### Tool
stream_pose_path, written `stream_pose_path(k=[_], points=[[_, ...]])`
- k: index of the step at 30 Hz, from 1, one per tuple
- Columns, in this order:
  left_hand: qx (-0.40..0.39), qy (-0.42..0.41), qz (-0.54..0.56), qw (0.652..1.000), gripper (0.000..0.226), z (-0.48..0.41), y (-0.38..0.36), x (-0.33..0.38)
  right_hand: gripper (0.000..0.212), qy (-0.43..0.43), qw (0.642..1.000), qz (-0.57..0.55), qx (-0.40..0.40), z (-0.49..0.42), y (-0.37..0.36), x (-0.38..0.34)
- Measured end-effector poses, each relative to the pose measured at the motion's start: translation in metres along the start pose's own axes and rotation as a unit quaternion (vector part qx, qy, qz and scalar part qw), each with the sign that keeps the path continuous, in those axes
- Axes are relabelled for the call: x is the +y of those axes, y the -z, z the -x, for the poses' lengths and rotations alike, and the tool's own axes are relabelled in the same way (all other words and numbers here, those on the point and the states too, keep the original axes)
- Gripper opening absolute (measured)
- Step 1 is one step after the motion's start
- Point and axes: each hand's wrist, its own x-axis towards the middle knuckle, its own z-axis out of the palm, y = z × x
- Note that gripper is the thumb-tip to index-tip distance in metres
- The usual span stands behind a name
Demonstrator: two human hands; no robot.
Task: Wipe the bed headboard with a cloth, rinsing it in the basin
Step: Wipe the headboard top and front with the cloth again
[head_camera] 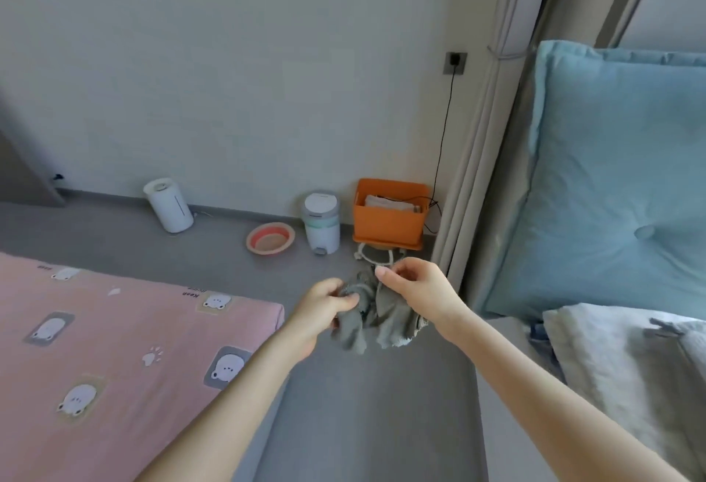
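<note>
Crumpled grey fabric cloth (376, 315) hangs above the floor; round pink, apparently plastic, basin (270, 238) sits by the wall; padded light-blue headboard (619, 176) stands upright at right.

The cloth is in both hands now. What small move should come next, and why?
Probably spread the grey cloth flat between the hands. It hangs bunched and twisted, the left hand closed on one clump, the right hand pinching an upper edge. The blue padded headboard stands close on the right, while the pink basin sits farther off on the floor.
</note>
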Motion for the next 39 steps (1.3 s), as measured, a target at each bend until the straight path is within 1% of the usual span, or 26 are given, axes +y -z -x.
stream_pose_path(k=[2, 5, 7, 9, 11, 13, 15, 17, 18, 19, 20, 22, 23, 25, 28, 31, 33, 35, 37, 38, 39], points=[[0.014, -0.004, 0.018, 1.000, 0.015, -0.035, 0.007, 0.015, 0.043, 0.003, 1.000, 0.019, -0.018, -0.043, 0.000, -0.003], [0.025, -0.010, 0.002, 1.000, 0.022, -0.082, 0.021, 0.033, 0.039, 0.007, 0.998, 0.054, -0.045, -0.105, -0.010, -0.010], [0.030, -0.022, -0.029, 0.999, 0.026, -0.111, 0.033, 0.043, 0.028, 0.015, 0.996, 0.066, -0.063, -0.142, -0.021, -0.014], [0.038, -0.034, -0.064, 0.997, 0.027, -0.144, 0.048, 0.055, 0.016, 0.030, 0.992, 0.101, -0.074, -0.179, -0.032, -0.017], [0.050, -0.043, -0.085, 0.994, 0.024, -0.179, 0.066, 0.064, 0.011, 0.040, 0.988, 0.130, -0.077, -0.217, -0.043, -0.019], [0.065, -0.045, -0.088, 0.993, 0.020, -0.217, 0.084, 0.071, 0.016, 0.041, 0.988, 0.112, -0.094, -0.259, -0.055, -0.018], [0.069, -0.043, -0.095, 0.992, 0.019, -0.255, 0.102, 0.079, 0.034, 0.033, 0.988, 0.083, -0.125, -0.301, -0.068, -0.019], [0.047, -0.038, -0.111, 0.992, 0.018, -0.294, 0.121, 0.088, 0.049, 0.015, 0.985, 0.077, -0.154, -0.345, -0.081, -0.023], [0.030, -0.035, -0.126, 0.991, 0.018, -0.313, 0.130, 0.093, 0.051, 0.006, 0.983, 0.087, -0.159, -0.367, -0.086, -0.027], [0.016, -0.034, -0.141, 0.989, 0.017, -0.333, 0.139, 0.098, 0.048, 0.008, 0.982, 0.104, -0.155, -0.389, -0.091, -0.030], [0.007, -0.033, -0.149, 0.988, 0.016, -0.352, 0.149, 0.102, 0.041, 0.016, 0.980, 0.129, -0.150, -0.412, -0.095, -0.034], [0.009, -0.030, -0.147, 0.989, 0.017, -0.390, 0.168, 0.111, 0.024, 0.032, 0.975, 0.169, -0.140, -0.453, -0.103, -0.042], [0.014, -0.027, -0.143, 0.989, 0.019, -0.407, 0.177, 0.115, 0.021, 0.034, 0.972, 0.188, -0.138, -0.472, -0.107, -0.045], [0.025, -0.025, -0.132, 0.991, 0.022, -0.441, 0.195, 0.119, 0.024, 0.028, 0.965, 0.222, -0.135, -0.512, -0.117, -0.049], [0.042, -0.043, -0.144, 0.988, 0.023, -0.477, 0.218, 0.121, 0.025, 0.015, 0.948, 0.290, -0.128, -0.561, -0.128, -0.049], [0.088, -0.040, -0.150, 0.984, 0.015, -0.532, 0.253, 0.114, 0.020, 0.015, 0.925, 0.347, -0.153, -0.627, -0.153, -0.050], [0.132, -0.036, -0.197, 0.971, 0.012, -0.569, 0.277, 0.103, 0.024, 0.015, 0.930, 0.327, -0.168, -0.668, -0.174, -0.049], [0.191, -0.015, -0.261, 0.946, 0.018, -0.605, 0.296, 0.084, 0.025, -0.016, 0.950, 0.268, -0.160, -0.709, -0.199, -0.043], [0.248, 0.035, -0.288, 0.924, 0.023, -0.638, 0.313, 0.064, 0.019, -0.085, 0.966, 0.182, -0.160, -0.747, -0.226, -0.037], [0.265, 0.062, -0.283, 0.919, 0.024, -0.655, 0.320, 0.053, 0.018, -0.128, 0.968, 0.127, -0.174, -0.764, -0.241, -0.035], [0.275, 0.079, -0.271, 0.919, 0.024, -0.672, 0.325, 0.043, 0.017, -0.193, 0.963, 0.044, -0.185, -0.779, -0.258, -0.033]])
